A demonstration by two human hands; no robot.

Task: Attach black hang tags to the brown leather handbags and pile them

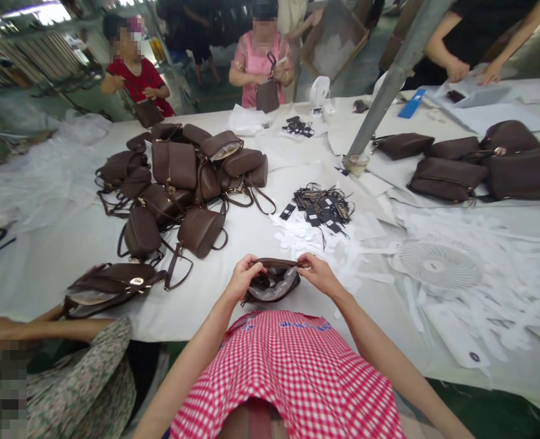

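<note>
Right in front of me at the table's near edge is a small brown handbag (274,295), its top open and a clear plastic lining or filling showing inside. My left hand (246,277) pinches the left end of its rim. At the right end, my right hand (318,273) grips the rim between thumb and fingers. Just beyond the bag lies a heap of black hang tags (327,207) with strings, beside white paper strips (297,235). A pile of similar brown handbags (173,164) spreads to the left, several with straps hanging loose.
A white fan (439,263) lies among paper strips on the right. Larger brown bags (448,178) sit behind it, near a slanted grey pole (388,91). At left, a co-worker's arm (59,329) reaches toward another bag (114,283). Other people stand across the table.
</note>
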